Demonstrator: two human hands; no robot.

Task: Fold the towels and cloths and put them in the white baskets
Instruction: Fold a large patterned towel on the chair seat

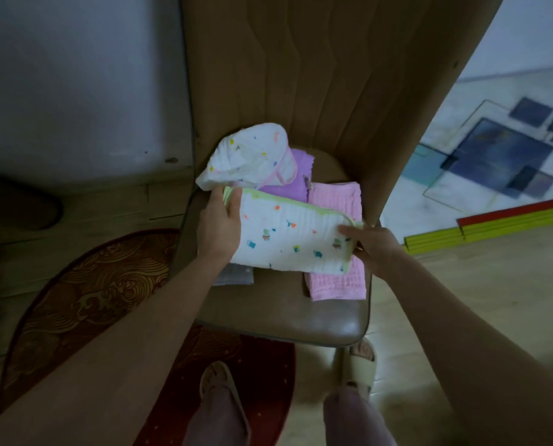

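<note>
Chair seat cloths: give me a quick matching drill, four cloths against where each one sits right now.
Cloths:
1. green-edged printed cloth
2. pink cloth
3. purple cloth
4. pink-edged printed cloth

Places:
A. bunched at the seat's back left
B. held at both ends by the hands
C. flat along the seat's right side
D. under the bunched cloth, at the back

Pairs: 1-B, 2-C, 3-D, 4-A

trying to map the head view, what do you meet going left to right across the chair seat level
Dark red patterned rug → left hand → white green-edged printed cloth → right hand → stacked yellow and red strips on the floor.
</note>
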